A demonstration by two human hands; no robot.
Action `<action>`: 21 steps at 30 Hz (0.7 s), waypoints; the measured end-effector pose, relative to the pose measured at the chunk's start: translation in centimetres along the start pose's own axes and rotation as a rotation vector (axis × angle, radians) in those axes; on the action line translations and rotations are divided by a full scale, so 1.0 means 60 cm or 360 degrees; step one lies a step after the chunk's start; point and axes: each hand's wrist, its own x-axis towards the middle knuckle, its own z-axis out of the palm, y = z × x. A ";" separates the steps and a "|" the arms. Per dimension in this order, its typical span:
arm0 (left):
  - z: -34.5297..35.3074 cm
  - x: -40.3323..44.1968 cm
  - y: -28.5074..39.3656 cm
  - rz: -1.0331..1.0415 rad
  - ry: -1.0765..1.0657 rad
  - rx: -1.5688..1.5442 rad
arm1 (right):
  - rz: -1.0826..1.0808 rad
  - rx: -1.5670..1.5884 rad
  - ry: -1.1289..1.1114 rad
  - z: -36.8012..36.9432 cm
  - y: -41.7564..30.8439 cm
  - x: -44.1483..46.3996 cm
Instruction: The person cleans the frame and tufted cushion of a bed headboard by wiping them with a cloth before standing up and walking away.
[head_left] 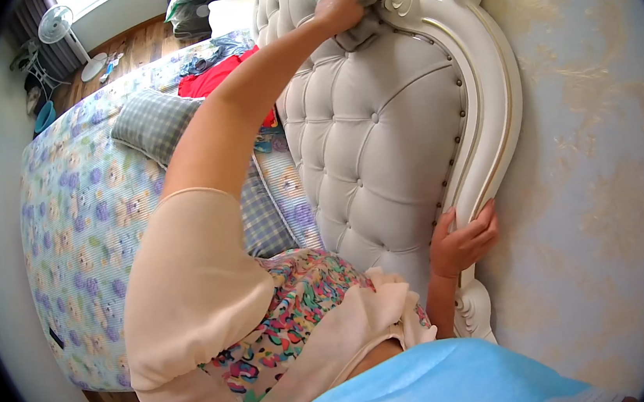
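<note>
My left hand (341, 9) is closed around a bunched grey cloth (358, 37), pressed against the upper part of the headboard near its carved crest. The headboard (378, 140) has cream button-tufted padding inside a glossy white scrolled frame (501, 96) with a thin gold line. Lower down, my right hand (464, 242) grips the outer edge of that frame, thumb on the padded side and fingers curled over the wall side. My left arm stretches across the view above the bed.
A floral mattress (81, 226) lies left of the headboard, with checked pillows (157, 124) and red fabric (219, 77) on it. A white fan (56, 26) and blue basin (45, 116) stand beyond. Patterned wallpaper (601, 171) runs behind the frame. A blue mask (435, 385) covers the bottom.
</note>
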 end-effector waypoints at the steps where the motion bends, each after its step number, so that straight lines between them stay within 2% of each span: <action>1: -0.008 0.007 0.007 0.0021 0.0007 0.0002 | 0.0011 0.0010 -0.0003 0.001 -0.001 0.000; 4: -0.046 0.008 0.035 -0.0160 -0.0114 -0.0129 | 0.0030 0.0049 -0.0038 -0.003 -0.002 -0.003; 6: -0.077 0.033 0.087 -0.0463 -0.0014 -0.0897 | 0.0062 0.0062 -0.0036 -0.002 -0.004 0.000; 7: -0.063 0.063 0.085 -0.0251 0.0389 -0.0726 | 0.0055 0.0049 -0.0037 -0.005 -0.005 0.000; 8: -0.034 0.148 0.014 0.0026 0.0189 -0.0302 | 0.0047 0.0037 -0.0037 -0.006 -0.006 0.002; 9: -0.069 0.124 0.098 -0.0024 0.0511 -0.0670 | 0.0049 0.0028 -0.0046 -0.008 -0.007 0.003; 10: -0.076 0.151 0.103 0.0243 0.0438 -0.0552 | 0.0028 0.0010 -0.0039 -0.012 -0.008 0.006; 12: -0.035 0.179 0.092 0.0571 0.0676 -0.0306 | 0.0017 -0.0011 -0.0054 -0.016 -0.009 0.007; 13: -0.024 0.178 0.082 0.0564 0.0652 -0.0306 | 0.0018 -0.0028 -0.0060 -0.019 -0.010 0.007; 15: -0.022 0.181 0.074 0.0708 0.0824 -0.0151 | 0.0024 -0.0030 -0.0055 -0.011 -0.013 0.010; 16: -0.025 0.165 0.068 0.0702 0.0815 -0.0147 | 0.0027 -0.0012 -0.0042 -0.012 -0.012 0.008; 18: -0.048 0.120 0.065 0.0539 0.0329 -0.0140 | 0.0025 0.0015 -0.0023 -0.009 -0.009 0.008; 19: -0.046 0.107 0.055 0.0532 0.0330 -0.0131 | 0.0027 0.0022 -0.0020 -0.009 -0.008 0.006; 21: -0.022 0.074 0.020 0.0241 0.0216 -0.0314 | 0.0031 0.0037 -0.0008 -0.010 -0.008 0.008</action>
